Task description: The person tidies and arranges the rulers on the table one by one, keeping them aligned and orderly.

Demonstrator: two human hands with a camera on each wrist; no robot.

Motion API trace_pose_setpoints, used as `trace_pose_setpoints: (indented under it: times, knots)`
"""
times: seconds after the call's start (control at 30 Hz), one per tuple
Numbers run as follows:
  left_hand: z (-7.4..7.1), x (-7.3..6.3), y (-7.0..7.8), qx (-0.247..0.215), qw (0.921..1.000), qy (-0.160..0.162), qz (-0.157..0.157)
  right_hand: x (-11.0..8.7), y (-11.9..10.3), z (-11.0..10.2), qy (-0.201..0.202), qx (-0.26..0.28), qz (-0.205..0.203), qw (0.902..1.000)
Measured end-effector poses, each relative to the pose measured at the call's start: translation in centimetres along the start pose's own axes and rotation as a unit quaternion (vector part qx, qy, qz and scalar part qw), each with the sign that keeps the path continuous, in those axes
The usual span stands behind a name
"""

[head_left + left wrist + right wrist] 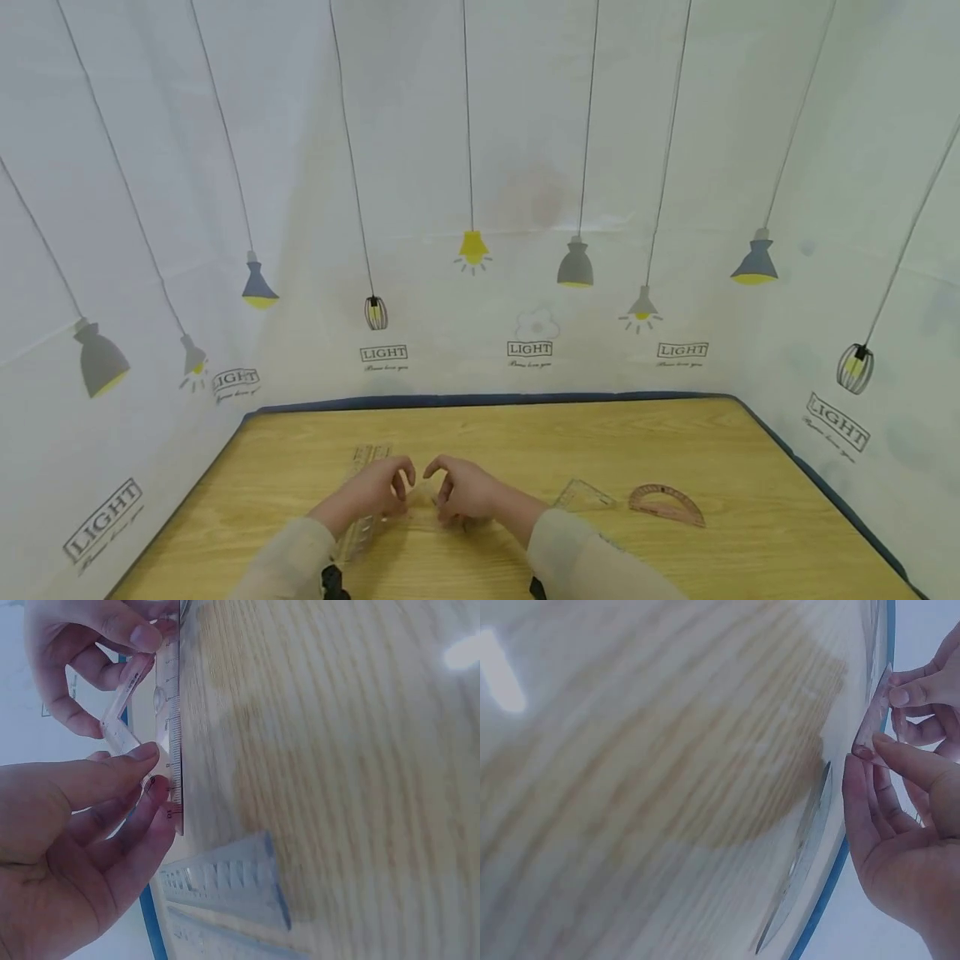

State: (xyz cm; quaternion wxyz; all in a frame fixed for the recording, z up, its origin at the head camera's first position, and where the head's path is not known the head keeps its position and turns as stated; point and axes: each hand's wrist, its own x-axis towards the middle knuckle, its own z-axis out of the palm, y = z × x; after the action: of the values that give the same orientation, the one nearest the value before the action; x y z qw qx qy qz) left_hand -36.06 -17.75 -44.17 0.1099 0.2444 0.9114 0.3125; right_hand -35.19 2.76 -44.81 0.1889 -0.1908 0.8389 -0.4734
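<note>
Both hands hold a clear set square (174, 735) low over the table, its scaled edge facing down in the left wrist view. My left hand (382, 485) pinches one corner between thumb and fingers. At the opposite end, the thumb and fingers of my right hand (465, 490) grip another corner. Seen from the right wrist, the set square (871, 720) is tilted and spans the short gap between the two hands. Fingers hide parts of its corners. Beside and partly under the left hand lie clear straight rulers (232, 874).
On the wood-grain table (487, 433), a second clear set square (585, 494) lies right of the right forearm. A reddish transparent protractor (667, 504) lies farther right. White sheets printed with lamps (472, 250) surround the table, whose edge has a dark blue border (487, 400).
</note>
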Motion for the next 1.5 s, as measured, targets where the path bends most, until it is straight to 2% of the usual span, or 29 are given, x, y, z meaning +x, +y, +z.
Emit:
trace_pose_setpoints:
  times: [0.23,0.43,0.67,0.8,0.97,1.1,1.3,1.5]
  knots:
    - [-0.6,-0.3,-0.1,-0.036,0.9978,-0.053,-0.015,-0.3,-0.2,0.6,0.003,-0.02,-0.005,0.9998]
    - [-0.5,-0.9,-0.6,-0.063,0.9953,-0.073,-0.005,-0.4,0.0,1.3,-0.006,-0.033,0.001,0.9994]
    - [-0.2,-1.1,-1.1,-0.04,0.9956,-0.079,0.031,-0.5,-0.2,1.6,-0.012,-0.027,0.012,0.9995]
    - [-0.3,-1.2,-1.1,-0.04,0.9957,-0.078,0.027,-0.4,-0.2,1.6,-0.016,-0.025,0.016,0.9994]
    - [-0.1,-1.3,-1.2,-0.044,0.9964,-0.072,0.004,-0.3,0.0,1.6,-0.02,-0.029,0.012,0.9993]
    - [0.0,-1.4,-1.3,-0.026,0.9979,-0.059,0.011,-0.3,-0.1,1.8,-0.016,-0.042,0.006,0.999]
    - [-0.2,-1.6,-1.5,-0.021,0.9978,-0.063,0.0,0.0,-0.3,1.7,-0.011,-0.108,-0.02,0.9939]
    - [0.1,-1.5,-1.6,-0.005,0.9987,-0.048,0.018,0.1,0.0,1.8,-0.004,-0.125,-0.019,0.992]
